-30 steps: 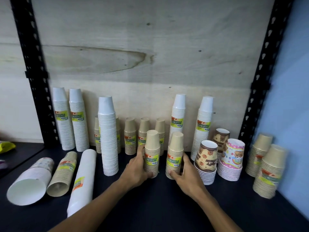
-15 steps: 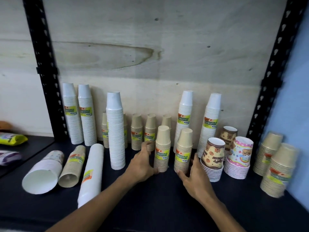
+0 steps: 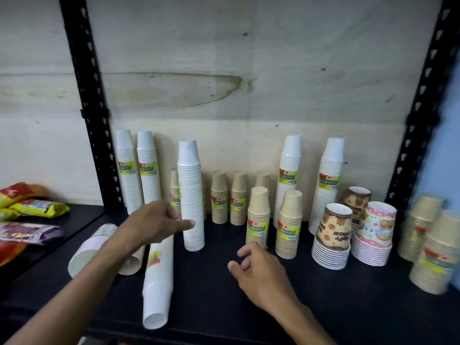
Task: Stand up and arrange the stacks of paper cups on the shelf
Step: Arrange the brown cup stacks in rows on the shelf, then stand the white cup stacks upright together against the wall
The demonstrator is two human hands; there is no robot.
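Both hands over the shelf (image 3: 224, 307), neither holding a cup stack.

The left hand (image 3: 154, 224) reaches over the three fallen stacks near the shelf's left edge, fingers loosely extended, a fingertip at the upright white stack (image 3: 190, 195); contact unclear. The fallen white stack (image 3: 158, 282) lies below it, reaching the front edge. The right hand (image 3: 258, 272), loosely curled and empty, hovers just before two kraft stacks (image 3: 258, 217).
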